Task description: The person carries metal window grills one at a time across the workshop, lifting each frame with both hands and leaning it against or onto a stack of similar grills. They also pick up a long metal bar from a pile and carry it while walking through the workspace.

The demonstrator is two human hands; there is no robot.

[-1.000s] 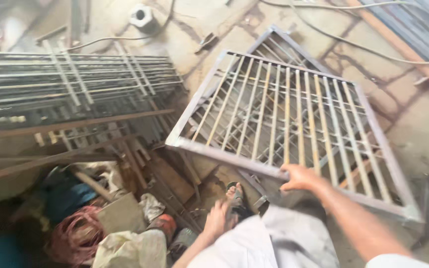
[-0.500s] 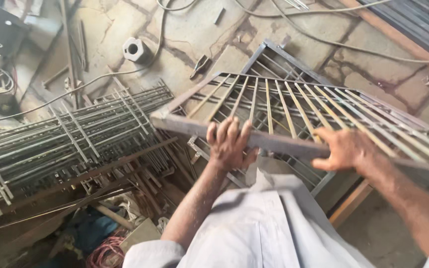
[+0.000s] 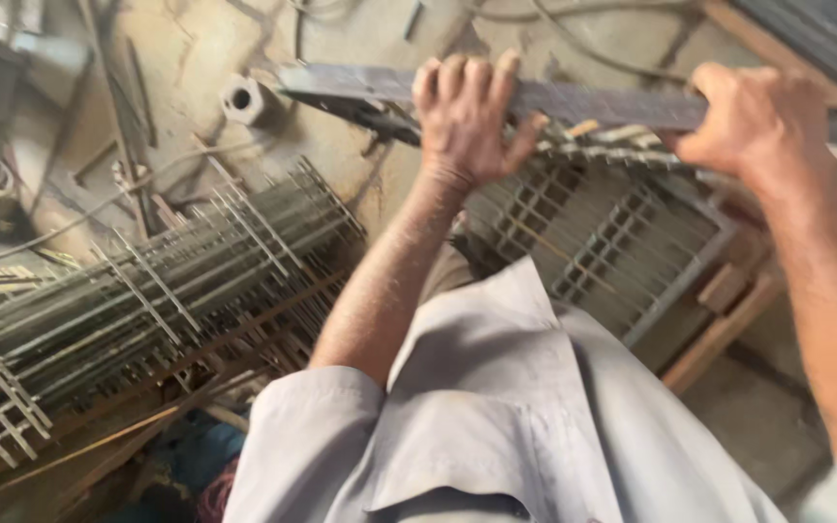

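Both my hands grip the near rail of a grey metal grille frame (image 3: 593,101), raised to chest height and seen almost edge-on. My left hand (image 3: 465,116) wraps the rail near the middle of the view, fingers curled over the top. My right hand (image 3: 750,118) clasps the same rail farther right. My grey shirt fills the lower middle of the view.
Another barred grille (image 3: 593,242) lies on the floor under the raised frame, with wooden blocks (image 3: 728,291) at its right edge. A stack of welded bar grilles (image 3: 157,291) lies at the left. A square metal block (image 3: 242,99), cables and scrap litter the concrete floor.
The frame has come up from lying flat to nearly edge-on and closer to me. My left hand, low by my leg at first, took hold of its near rail beside the right hand.
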